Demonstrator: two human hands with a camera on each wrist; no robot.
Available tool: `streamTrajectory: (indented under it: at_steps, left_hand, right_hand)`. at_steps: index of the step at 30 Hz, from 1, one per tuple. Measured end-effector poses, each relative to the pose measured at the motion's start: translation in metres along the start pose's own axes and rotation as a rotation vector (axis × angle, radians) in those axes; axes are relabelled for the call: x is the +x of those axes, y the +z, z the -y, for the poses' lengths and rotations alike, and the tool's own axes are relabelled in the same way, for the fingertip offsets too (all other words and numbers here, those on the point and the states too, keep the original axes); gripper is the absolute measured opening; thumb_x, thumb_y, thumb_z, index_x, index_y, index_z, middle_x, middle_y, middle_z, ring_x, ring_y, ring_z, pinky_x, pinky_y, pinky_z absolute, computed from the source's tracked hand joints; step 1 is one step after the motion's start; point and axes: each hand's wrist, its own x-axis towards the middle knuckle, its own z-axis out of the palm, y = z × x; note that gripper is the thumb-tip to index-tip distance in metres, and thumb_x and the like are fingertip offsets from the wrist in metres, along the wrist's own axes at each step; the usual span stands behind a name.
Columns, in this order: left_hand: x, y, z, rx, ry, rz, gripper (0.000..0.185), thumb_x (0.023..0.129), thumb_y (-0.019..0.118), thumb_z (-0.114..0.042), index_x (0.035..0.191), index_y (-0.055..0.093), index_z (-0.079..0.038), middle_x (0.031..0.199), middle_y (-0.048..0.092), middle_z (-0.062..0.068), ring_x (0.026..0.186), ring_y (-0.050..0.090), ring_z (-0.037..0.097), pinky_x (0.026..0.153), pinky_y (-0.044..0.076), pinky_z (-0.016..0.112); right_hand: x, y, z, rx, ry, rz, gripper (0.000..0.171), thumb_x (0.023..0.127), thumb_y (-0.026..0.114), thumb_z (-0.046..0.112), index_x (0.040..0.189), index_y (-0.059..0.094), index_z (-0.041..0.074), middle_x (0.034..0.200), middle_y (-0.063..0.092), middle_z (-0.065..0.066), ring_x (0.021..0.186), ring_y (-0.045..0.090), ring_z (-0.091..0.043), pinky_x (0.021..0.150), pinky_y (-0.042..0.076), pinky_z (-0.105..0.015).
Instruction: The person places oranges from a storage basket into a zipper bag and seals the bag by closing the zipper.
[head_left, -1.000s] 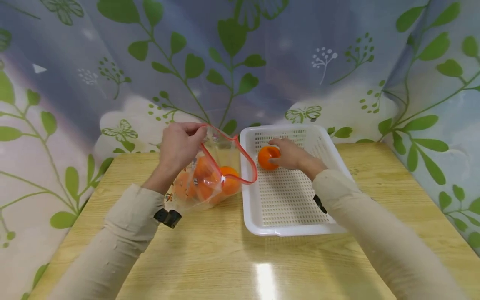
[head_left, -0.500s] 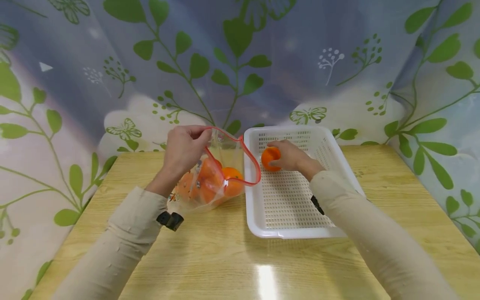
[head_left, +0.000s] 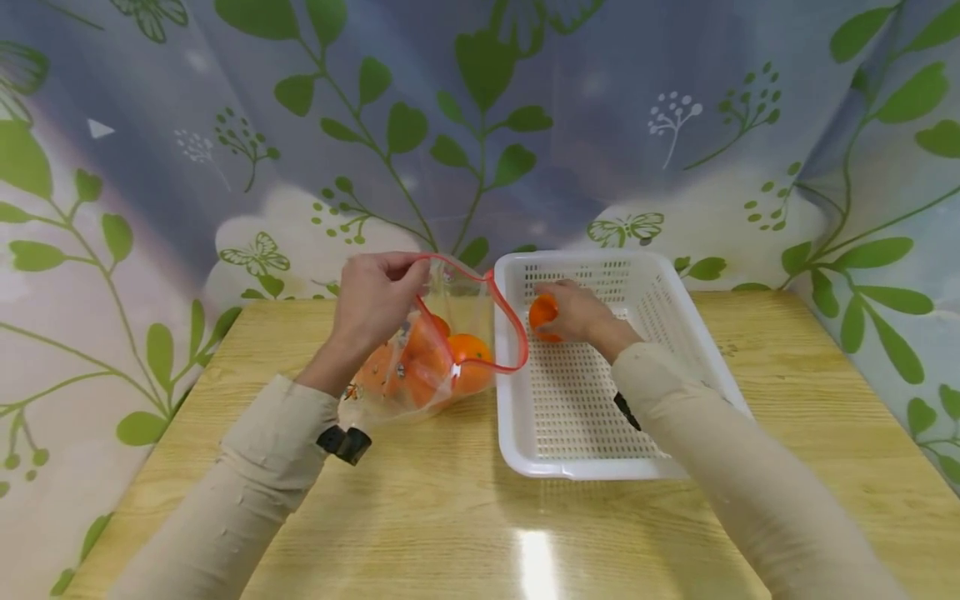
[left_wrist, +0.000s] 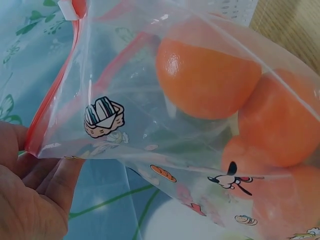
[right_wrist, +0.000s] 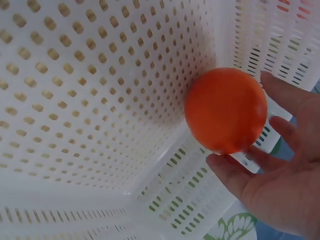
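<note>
My left hand point(head_left: 375, 296) pinches the red zip edge of a clear printed zipper bag point(left_wrist: 104, 117), whose mouth gapes toward the basket. Several oranges point(left_wrist: 210, 80) lie inside the bag. Over in the white perforated basket point(head_left: 517, 454), my right hand point(head_left: 581, 317) has its thumb and fingers around a single orange point(right_wrist: 225, 110) near the left wall. From above, the hand covers the right side of that orange. The right wrist view shows the fingertips against its skin; whether it touches the basket floor I cannot tell.
The bag lies on a wooden table point(head_left: 420, 517), right up against the basket's left rim. A patterned curtain point(head_left: 585, 125) with green leaves hangs close behind both. Dark wrist straps point(head_left: 345, 444) are on both arms.
The head view has shifted slightly, so the scene sits further right. My right fingers have closed further around the orange, which has moved slightly left within the basket. My left hand keeps holding the bag.
</note>
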Motion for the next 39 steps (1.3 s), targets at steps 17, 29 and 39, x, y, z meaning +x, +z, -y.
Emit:
streamTrajectory:
  at_steps: [17,29,39]
  left_hand:
    - [-0.006,-0.001,0.001,-0.035,0.035,0.009,0.029,0.095,0.058,-0.025,0.111,0.072,-0.005,0.090,0.072,0.011,0.078,0.070,0.024,0.058,0.054,0.025]
    - [-0.006,0.002,0.005,-0.014,0.041,0.008,0.030,0.095,0.057,-0.026,0.112,0.072,-0.006,0.091,0.072,0.009,0.076,0.070,0.019,0.048,0.051,0.025]
    - [-0.006,0.007,0.008,-0.022,0.065,0.017,0.031,0.096,0.057,-0.028,0.113,0.072,-0.007,0.090,0.072,0.009,0.074,0.070,0.018,0.044,0.048,0.024]
  right_hand:
    - [0.006,0.003,-0.010,0.111,0.089,0.026,0.053,0.086,0.072,0.012,0.136,0.053,0.008,0.137,0.048,-0.017,0.116,0.046,-0.034,0.097,0.040,-0.048]
    - [0.009,0.003,-0.006,0.117,0.149,-0.009,0.056,0.087,0.071,0.015,0.137,0.050,0.005,0.135,0.049,-0.016,0.115,0.048,-0.032,0.096,0.042,-0.045]
    - [0.011,-0.004,-0.001,0.124,0.191,0.017,0.056,0.088,0.067,0.012,0.139,0.046,0.002,0.133,0.049,-0.018,0.106,0.051,-0.031,0.090,0.046,-0.042]
